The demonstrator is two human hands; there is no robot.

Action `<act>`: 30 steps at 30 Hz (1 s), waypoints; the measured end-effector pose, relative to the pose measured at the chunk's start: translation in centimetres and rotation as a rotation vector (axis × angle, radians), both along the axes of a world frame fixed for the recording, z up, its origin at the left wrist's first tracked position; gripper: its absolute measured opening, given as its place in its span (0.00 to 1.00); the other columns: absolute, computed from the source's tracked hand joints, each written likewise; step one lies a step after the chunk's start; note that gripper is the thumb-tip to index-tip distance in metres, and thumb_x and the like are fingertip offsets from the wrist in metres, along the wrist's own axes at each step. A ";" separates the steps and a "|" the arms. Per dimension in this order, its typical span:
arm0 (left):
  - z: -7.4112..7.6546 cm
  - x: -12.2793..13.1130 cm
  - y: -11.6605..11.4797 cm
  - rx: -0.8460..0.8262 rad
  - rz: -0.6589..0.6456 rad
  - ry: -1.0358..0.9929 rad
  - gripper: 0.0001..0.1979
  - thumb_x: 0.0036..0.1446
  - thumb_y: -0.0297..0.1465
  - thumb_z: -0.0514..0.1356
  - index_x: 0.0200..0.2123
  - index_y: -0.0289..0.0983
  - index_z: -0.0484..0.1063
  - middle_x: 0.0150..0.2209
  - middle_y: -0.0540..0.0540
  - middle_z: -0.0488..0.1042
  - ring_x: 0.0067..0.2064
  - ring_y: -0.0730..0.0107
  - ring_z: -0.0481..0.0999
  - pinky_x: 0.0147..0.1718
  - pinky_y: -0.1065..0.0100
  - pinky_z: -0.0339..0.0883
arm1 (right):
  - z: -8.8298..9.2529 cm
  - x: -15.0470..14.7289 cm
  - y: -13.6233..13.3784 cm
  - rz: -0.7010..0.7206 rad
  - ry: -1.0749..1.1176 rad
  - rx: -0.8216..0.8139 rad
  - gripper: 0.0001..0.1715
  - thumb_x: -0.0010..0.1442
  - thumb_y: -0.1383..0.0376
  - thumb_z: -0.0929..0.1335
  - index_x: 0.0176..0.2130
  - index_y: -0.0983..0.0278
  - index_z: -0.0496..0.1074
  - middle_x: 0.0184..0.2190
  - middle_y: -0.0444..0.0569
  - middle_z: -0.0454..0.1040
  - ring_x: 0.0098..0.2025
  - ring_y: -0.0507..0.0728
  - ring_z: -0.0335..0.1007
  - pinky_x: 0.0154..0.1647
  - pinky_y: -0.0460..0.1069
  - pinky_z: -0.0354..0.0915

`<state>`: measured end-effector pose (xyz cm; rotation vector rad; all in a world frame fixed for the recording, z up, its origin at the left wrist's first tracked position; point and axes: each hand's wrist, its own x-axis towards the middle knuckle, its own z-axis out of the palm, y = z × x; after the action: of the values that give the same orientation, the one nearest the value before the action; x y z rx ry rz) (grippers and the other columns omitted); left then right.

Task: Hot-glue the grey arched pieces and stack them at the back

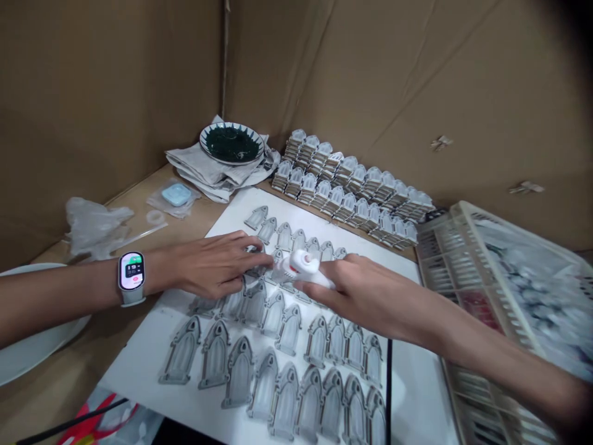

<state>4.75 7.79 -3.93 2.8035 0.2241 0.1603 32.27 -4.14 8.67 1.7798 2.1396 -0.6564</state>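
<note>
Several grey arch-shaped flat pieces (278, 364) lie in rows on a white sheet (417, 395). My left hand (217, 266), with a smartwatch (132, 277) on its wrist, rests palm down on the sheet, its fingertips pressing on one arch piece in the middle row. My right hand (356, 290) reaches in from the right and is closed around a small white tube with a red mark (301, 266), whose tip points at the piece under my left fingers.
Stacks of the same arch pieces (352, 185) stand in two rows at the back. A bowl of dark green stuff (231, 143) sits on folded paper. A white plastic basket (504, 296) is at the right, a white plate (28, 352) at the left. Cardboard walls surround the table.
</note>
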 end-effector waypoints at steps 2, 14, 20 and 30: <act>0.0 0.0 0.0 0.008 -0.006 0.011 0.31 0.65 0.28 0.56 0.70 0.41 0.63 0.62 0.34 0.74 0.65 0.45 0.72 0.66 0.48 0.62 | 1.0 -1.2 0.6 0.100 -0.089 -0.001 0.27 0.80 0.47 0.62 0.34 0.59 0.71 0.30 0.51 0.76 0.36 0.62 0.74 0.36 0.55 0.57; 1.5 1.5 -0.1 0.031 -0.018 0.021 0.25 0.66 0.29 0.56 0.65 0.40 0.68 0.59 0.35 0.76 0.61 0.45 0.73 0.65 0.47 0.62 | 0.2 3.7 -3.3 -0.072 0.069 0.111 0.39 0.76 0.36 0.58 0.26 0.58 0.68 0.20 0.46 0.67 0.23 0.56 0.62 0.28 0.54 0.52; 1.9 2.8 0.2 -0.099 0.041 -0.019 0.20 0.69 0.28 0.55 0.62 0.42 0.70 0.54 0.39 0.76 0.54 0.53 0.77 0.56 0.54 0.68 | -4.1 6.4 -6.8 -0.539 0.292 0.033 0.45 0.67 0.24 0.59 0.20 0.55 0.55 0.18 0.41 0.52 0.23 0.53 0.50 0.26 0.52 0.51; 0.9 4.6 -1.6 -0.070 -0.053 -0.095 0.25 0.67 0.28 0.58 0.66 0.44 0.69 0.59 0.37 0.76 0.60 0.49 0.76 0.61 0.52 0.68 | -6.8 5.5 -5.8 -0.525 0.371 0.027 0.42 0.69 0.27 0.59 0.22 0.55 0.55 0.19 0.40 0.54 0.24 0.53 0.51 0.27 0.52 0.48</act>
<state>9.33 6.21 -3.01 2.7208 0.1303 0.2667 37.79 -9.93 1.82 2.4195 1.8805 -1.1646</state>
